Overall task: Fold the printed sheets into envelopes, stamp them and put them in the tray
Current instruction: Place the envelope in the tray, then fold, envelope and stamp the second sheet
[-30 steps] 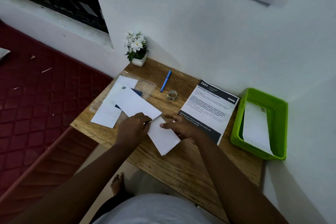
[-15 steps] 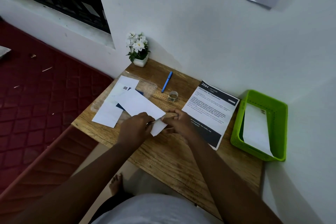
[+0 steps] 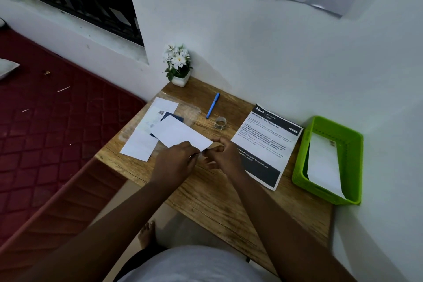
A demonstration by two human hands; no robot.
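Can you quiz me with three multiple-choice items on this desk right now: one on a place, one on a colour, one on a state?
1. Where is the blue pen?
A. In the tray
B. On the table, between the flower pot and the tape roll
C. On the printed sheet

2. What colour is the tray?
A. Red
B. Green
C. White

3. What is in the tray?
A. One white envelope
B. Nothing
C. The tape roll

Answers:
1 B: the pen lies on bare wood beside the tape roll.
2 B: its walls are bright green.
3 A: a single white envelope lies inside, while the left hand and right hand work on another envelope.
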